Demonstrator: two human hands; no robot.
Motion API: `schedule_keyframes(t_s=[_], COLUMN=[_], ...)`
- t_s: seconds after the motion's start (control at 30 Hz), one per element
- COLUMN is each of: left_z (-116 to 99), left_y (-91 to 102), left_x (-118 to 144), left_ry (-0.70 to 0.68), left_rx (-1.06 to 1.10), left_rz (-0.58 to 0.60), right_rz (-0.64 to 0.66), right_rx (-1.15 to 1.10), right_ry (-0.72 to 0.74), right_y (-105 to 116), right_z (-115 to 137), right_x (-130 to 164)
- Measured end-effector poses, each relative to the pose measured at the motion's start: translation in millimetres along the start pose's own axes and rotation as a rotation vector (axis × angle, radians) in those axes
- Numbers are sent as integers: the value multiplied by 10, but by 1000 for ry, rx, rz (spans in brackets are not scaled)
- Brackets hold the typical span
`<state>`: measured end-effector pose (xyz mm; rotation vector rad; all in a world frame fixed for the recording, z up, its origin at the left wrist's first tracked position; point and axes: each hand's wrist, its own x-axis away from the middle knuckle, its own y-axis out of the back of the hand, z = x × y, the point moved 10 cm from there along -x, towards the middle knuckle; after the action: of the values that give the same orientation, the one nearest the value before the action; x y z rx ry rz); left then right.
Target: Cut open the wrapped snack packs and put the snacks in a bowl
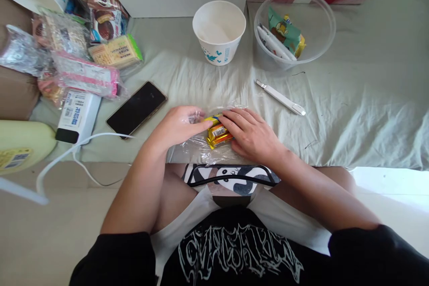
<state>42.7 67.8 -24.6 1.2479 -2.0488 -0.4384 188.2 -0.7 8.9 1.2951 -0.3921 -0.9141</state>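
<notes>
Curls the right hand [250,134] palm down over the right part of the yellow packets [219,133], bending the fingers across the far side and tucking the thumb low along the near side. Grips the packets loosely this way, hiding their right end under the palm and fingers. Holds the left hand [179,125] half closed at the opposite end, stretching the thumb out toward the packets and laying its tip at the edge of the upper yellow one. Bends the left fingers behind that thumb, among folds of the clear wrapper [201,152]. Cannot tell a pinch on the film from a mere touch there.

Has the packets between both hands, directly under the right fingers and just beside the left thumb tip. Shows a barcode and orange-red print on the nearer side. Spreads the clear wrapper around and beneath them, over the pale green cloth [351,129].

Has a slim white cutter [280,97] aslant beyond the right hand, apart from it, and a dark phone [137,106] near the left wrist. Farther off, has a white paper cup [217,31] straight ahead, with a clear plastic bowl [330,27] to its right, holding a few wrapped items.
</notes>
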Motion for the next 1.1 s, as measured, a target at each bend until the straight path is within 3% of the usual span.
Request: schedule_keyframes(t_s=[0.2, 0.37, 0.53, 0.67, 0.97, 1.1], left_z=[14, -28, 104, 178, 83, 53], left_y=[-226, -239, -38, 86, 115, 171], left_x=[59, 9, -96, -169, -205, -215], left_ry=[101, 141, 140, 95, 26, 27], left_rx=[342, 580, 505, 421, 210, 163], left_rz=[182, 122, -130, -262, -288, -309], right_rz=[22, -93, -225, -256, -11, -44], right_rx=[33, 31, 5, -12, 21, -112], right_ry=[-55, -89, -90, -68, -153, -166], right_y=[-70, 5, 121, 183, -14, 34], right_z=[2, -87, -155, -142, -244, -282], right_x=[-45, -38, 20, 65, -7, 30])
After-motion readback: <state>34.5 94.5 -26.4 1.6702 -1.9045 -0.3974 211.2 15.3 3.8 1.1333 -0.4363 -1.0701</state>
